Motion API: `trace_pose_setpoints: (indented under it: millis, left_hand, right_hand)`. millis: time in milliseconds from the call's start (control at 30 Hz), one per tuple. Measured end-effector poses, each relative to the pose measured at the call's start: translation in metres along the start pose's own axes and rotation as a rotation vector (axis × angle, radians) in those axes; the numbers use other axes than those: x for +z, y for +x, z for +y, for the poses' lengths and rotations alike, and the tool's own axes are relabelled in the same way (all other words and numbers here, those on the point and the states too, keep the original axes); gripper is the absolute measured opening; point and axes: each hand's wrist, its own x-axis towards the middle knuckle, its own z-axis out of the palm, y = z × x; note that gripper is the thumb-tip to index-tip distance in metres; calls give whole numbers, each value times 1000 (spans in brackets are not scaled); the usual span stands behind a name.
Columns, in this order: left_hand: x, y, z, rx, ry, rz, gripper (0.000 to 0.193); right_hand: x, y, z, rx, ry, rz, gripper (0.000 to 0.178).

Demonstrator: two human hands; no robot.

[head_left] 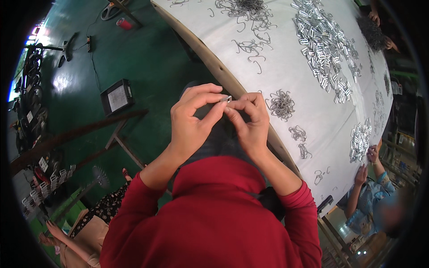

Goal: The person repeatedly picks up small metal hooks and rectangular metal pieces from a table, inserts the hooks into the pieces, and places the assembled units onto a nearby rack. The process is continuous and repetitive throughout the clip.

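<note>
In front of my chest, beside the table's wooden edge, both hands meet at a small shiny metal buckle [228, 98]. The thumb and index finger of my left hand [192, 117] pinch it from one side. From the other side my right hand [251, 123] has its thumb and index finger closed right at the buckle; whether a thin wire hook is also between them is too small to tell. Closest on the table to my right hand lies a round pile of bent wire hooks [282, 105], with a few small clusters of hooks [298, 132] nearer to me.
A white-covered table [272, 76] with a wooden edge [223, 69] runs along my right. It bears a long heap of metal buckles [324, 49], a smaller buckle pile [359, 140] and more wire hooks [250, 9]. Other people work at its far side and right. A black tray [117, 97] lies left.
</note>
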Motion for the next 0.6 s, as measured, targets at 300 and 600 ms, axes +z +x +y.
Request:
trace_pose_setpoints:
  millis: [300, 600]
  left_hand:
    - [-7, -2, -2, -30, 58, -18, 15]
    - [-6, -1, 2, -41, -25, 13, 15]
  right_hand:
    - [-61, 147, 82, -82, -313, -20, 13]
    - [-89, 267, 117, -11, -919, -586, 20]
